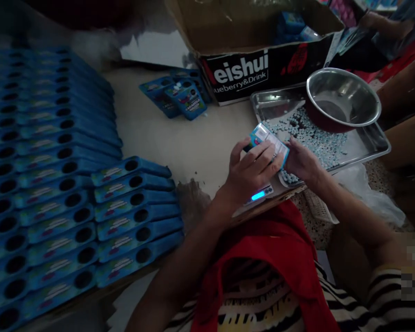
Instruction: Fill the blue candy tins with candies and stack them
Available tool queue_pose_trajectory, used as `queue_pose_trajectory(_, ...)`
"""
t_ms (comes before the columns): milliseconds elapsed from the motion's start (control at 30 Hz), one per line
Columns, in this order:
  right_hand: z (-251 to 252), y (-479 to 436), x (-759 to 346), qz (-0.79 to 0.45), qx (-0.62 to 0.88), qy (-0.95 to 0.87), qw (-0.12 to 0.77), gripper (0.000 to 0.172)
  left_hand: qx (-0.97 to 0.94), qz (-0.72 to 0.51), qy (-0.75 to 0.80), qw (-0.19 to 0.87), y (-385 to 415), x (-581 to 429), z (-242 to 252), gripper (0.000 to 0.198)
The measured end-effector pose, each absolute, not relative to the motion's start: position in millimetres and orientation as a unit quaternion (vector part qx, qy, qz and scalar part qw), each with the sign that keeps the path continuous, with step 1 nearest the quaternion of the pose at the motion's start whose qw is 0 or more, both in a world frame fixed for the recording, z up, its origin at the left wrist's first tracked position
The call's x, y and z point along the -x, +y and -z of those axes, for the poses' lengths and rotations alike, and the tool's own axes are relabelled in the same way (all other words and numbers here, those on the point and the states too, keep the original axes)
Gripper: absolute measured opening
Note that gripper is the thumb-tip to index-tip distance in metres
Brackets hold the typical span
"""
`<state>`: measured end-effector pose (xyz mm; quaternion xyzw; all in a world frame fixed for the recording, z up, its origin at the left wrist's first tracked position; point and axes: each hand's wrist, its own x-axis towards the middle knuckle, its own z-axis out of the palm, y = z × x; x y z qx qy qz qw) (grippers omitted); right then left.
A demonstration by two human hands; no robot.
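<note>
Both hands grip one small blue and white packet [264,137] above a small digital scale [259,195] whose display glows blue. My left hand [251,170] wraps its fingers over the packet's near side. My right hand [302,161] pinches its right edge. Just behind the packet lies a metal tray [366,150] holding several small pale blue tablets [314,138].
Rows of blue packets [55,184] with round holes cover the table's left. A few more packets [180,94] lie at the back. A steel bowl [342,99] rests on the tray. An open cardboard box [256,69] stands behind. Another person's arm [376,23] shows top right.
</note>
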<state>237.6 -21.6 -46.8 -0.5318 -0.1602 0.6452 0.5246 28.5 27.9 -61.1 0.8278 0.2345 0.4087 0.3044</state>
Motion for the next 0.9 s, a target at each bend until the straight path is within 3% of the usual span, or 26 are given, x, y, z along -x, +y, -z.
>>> queue_pose_trajectory(167,49.5,-11.1,-233.4,-0.648,0.479,-0.040,0.591,0.025,-0.798,-0.452,0.283,0.282,50.6,-59.9,60.1,0.006)
queue_pose_trajectory(367,51.9,-4.7,-245.6,-0.651,0.447,0.034,0.613,0.024,-0.791,-0.465,0.322,0.234,62.0,-75.3,69.7,0.023)
queue_pose_trajectory(467,50.6,-8.1,-251.6,-0.678,0.439,0.045,0.588,0.024,-0.750,-0.482,0.358,0.279,58.7,-70.0,69.6,0.025)
queue_pose_trajectory(633,43.0,-15.7,-260.7,-0.683,0.474,0.002,0.556,0.010,-0.598,-0.515,0.434,0.434,31.3,-30.1,66.9,0.048)
queue_pose_trajectory(800,36.1,-14.3,-265.3,-0.689,0.504,-0.115,0.508,0.016,-0.498,-0.488,0.484,0.528,-12.3,3.8,83.7,0.047)
queue_pose_trajectory(900,34.9,-7.9,-266.2,-0.671,0.529,-0.152,0.496,0.012,-0.499,-0.474,0.496,0.530,-24.8,5.4,100.4,0.049)
